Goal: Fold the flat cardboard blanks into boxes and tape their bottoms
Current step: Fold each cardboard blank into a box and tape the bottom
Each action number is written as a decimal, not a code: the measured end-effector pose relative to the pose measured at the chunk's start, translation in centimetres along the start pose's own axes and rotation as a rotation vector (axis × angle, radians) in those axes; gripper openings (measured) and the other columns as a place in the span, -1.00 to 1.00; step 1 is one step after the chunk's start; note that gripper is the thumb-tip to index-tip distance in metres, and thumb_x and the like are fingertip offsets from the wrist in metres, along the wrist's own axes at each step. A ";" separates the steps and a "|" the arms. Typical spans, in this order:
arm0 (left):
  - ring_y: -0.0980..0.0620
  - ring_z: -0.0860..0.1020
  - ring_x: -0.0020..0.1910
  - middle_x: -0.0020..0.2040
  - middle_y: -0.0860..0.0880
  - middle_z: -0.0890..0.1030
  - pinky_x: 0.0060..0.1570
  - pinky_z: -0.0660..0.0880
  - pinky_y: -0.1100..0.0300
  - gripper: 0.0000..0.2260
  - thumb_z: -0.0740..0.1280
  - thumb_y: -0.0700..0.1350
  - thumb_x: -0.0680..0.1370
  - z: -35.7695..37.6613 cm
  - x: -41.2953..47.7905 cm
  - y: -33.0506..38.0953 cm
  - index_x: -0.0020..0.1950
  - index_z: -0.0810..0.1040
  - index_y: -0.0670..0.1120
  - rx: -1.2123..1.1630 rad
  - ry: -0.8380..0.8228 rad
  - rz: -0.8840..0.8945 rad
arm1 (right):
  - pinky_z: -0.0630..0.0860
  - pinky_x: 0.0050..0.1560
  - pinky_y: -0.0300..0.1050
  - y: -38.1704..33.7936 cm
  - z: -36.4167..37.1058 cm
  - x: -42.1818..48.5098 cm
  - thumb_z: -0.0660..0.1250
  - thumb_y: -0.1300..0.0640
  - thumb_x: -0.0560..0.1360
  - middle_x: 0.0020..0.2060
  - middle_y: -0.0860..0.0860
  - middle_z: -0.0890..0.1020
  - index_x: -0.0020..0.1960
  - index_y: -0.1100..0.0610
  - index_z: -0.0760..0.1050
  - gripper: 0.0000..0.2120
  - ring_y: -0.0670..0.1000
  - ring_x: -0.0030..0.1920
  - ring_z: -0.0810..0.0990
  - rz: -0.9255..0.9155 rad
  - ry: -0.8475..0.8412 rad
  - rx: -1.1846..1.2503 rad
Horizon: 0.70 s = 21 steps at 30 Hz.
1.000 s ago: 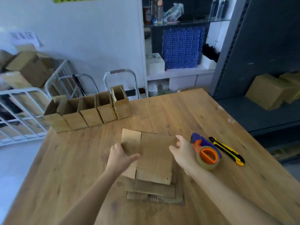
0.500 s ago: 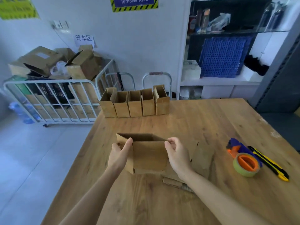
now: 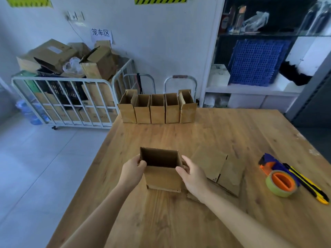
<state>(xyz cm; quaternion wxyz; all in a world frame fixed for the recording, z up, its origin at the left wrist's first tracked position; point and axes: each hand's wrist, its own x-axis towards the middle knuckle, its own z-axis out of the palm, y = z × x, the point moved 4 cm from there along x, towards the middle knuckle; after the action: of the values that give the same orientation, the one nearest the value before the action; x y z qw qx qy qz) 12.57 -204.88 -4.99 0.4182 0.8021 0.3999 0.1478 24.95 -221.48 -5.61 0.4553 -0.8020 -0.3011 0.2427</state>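
Observation:
A cardboard blank [image 3: 163,177] stands opened into a square tube near the table's front left, its open top facing me. My left hand [image 3: 132,170] grips its left wall, thumb at the near corner. My right hand [image 3: 192,174] grips its right wall. A stack of flat blanks [image 3: 217,170] lies just right of the tube, partly behind my right hand. A tape dispenser [image 3: 279,179] with an orange core lies at the right.
Several folded boxes [image 3: 157,109] stand in a row at the wooden table's [image 3: 197,221] far edge. A yellow utility knife [image 3: 308,183] lies beside the dispenser. A white cage cart [image 3: 62,101] full of cardboard stands on the floor to the left. Shelving stands at the back right.
Both hands lifted the top blank off the stack, carried it left and spread it from flat into an open square tube. My view swung left and up.

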 end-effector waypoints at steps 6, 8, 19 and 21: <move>0.00 0.50 -0.34 -0.32 -0.05 0.55 -0.30 0.42 0.23 -0.79 0.17 -0.16 0.61 -0.4 0.7 0.3 -0.15 0.55 -0.11 0.038 -0.095 0.043 | 0.22 0.38 -0.15 -0.9 -1.3 1.2 0.32 0.06 0.56 0.48 -0.08 0.25 0.54 -0.05 0.08 -0.35 -0.02 0.47 0.23 -0.055 -0.129 -0.082; 0.04 0.58 -0.16 -0.14 -0.03 0.64 -0.15 0.47 0.25 -0.80 0.16 -0.17 0.61 -0.7 0.6 0.6 0.03 0.58 -0.04 0.046 -0.232 0.076 | 0.17 0.35 -0.22 -0.8 -1.5 1.4 0.33 0.06 0.55 0.49 -0.10 0.23 0.54 -0.07 0.08 -0.34 -0.06 0.48 0.20 -0.057 -0.188 -0.096; 0.22 0.17 0.42 0.46 0.28 0.09 0.43 0.22 0.10 -0.13 0.35 -0.15 0.55 0.7 -0.2 -2.2 0.53 -0.27 0.23 -0.085 -0.483 0.131 | 0.40 0.36 0.09 1.5 -0.7 1.5 0.54 0.17 0.34 0.47 -0.22 -0.06 0.44 -0.39 -0.33 0.19 -0.14 0.09 0.43 -0.045 -0.493 -0.157; 0.15 0.27 0.41 0.44 0.25 0.16 0.39 0.32 0.04 -0.19 0.32 -0.09 0.58 0.8 -0.4 -2.3 0.52 -0.24 0.27 -0.098 -0.372 0.101 | 0.36 0.39 0.08 1.5 -0.6 1.6 0.53 0.12 0.36 0.43 -0.27 -0.05 0.45 -0.37 -0.33 0.15 -0.18 0.08 0.42 -0.048 -0.499 -0.162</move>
<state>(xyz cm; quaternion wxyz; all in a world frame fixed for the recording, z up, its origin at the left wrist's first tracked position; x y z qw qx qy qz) 11.59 -204.82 -7.23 0.5154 0.8134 0.2673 0.0368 26.86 -221.33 -6.77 0.3067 -0.7437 -0.4416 0.3973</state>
